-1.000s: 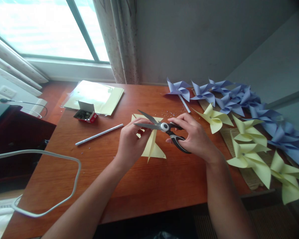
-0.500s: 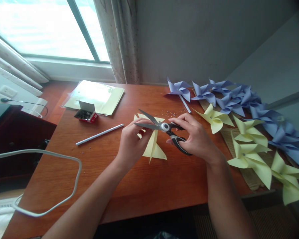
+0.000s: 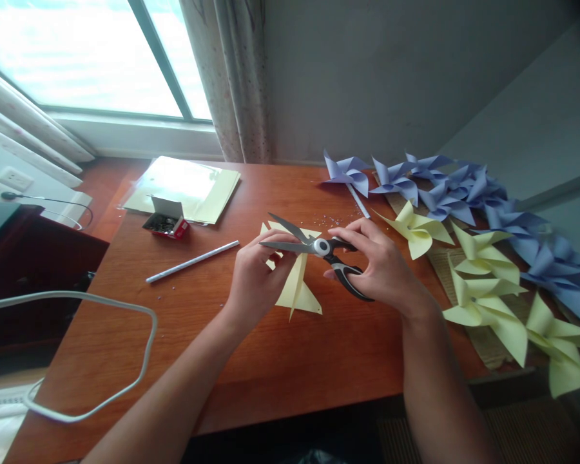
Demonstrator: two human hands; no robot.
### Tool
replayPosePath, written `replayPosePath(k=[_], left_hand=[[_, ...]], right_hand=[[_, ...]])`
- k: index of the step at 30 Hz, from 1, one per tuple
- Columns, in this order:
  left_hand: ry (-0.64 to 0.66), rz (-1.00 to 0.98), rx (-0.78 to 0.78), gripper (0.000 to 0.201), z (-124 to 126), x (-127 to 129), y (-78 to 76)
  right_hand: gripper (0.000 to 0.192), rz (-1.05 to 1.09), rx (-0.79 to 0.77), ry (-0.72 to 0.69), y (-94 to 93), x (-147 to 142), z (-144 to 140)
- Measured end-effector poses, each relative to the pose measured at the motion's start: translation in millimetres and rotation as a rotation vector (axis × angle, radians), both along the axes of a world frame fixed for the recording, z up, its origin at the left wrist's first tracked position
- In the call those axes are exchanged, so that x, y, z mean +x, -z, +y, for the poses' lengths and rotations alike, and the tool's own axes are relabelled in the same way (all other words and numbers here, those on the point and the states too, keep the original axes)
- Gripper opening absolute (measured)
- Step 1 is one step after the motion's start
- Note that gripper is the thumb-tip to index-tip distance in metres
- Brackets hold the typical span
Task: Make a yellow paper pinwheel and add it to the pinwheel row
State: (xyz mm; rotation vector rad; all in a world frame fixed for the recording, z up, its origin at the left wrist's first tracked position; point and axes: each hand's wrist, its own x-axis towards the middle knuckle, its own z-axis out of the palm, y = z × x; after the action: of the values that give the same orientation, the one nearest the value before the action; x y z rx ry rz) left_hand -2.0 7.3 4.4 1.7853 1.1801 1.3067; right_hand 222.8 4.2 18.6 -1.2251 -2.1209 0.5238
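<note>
My right hand (image 3: pixel 379 267) grips a pair of scissors (image 3: pixel 323 249) by its black and grey handles, fingers in the loops. The two metal blades are spread and point left, crossing in front of the fingers of my left hand (image 3: pixel 261 267). The left fingers are closed on a piece of yellow paper (image 3: pixel 300 290), cut and partly folded, with a small hole near its lower right corner. Part of the paper is hidden behind the hand and scissors, and the exact spot the fingertips pinch cannot be made out.
A paper stick (image 3: pixel 193 261) and an open small red box (image 3: pixel 174 227) of dark metal bits lie left, near stacked yellow sheets (image 3: pixel 222 190). Yellow pinwheels (image 3: pixel 483 306) and purple pinwheels (image 3: pixel 555 274) crowd the right side. A white cable (image 3: pixel 152 341) loops at left.
Both hands and the scissors keep almost the same pose. The lower end of the yellow paper has dropped very slightly toward me.
</note>
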Motion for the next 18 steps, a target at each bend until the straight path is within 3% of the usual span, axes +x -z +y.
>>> replayPosePath(k=[18], left_hand=[[0.012,-0.010,-0.029,0.014,-0.5,0.5,-2.7]], right_hand=[[0.061,0.004,-0.009,-0.009,0.4,0.7,0.6]])
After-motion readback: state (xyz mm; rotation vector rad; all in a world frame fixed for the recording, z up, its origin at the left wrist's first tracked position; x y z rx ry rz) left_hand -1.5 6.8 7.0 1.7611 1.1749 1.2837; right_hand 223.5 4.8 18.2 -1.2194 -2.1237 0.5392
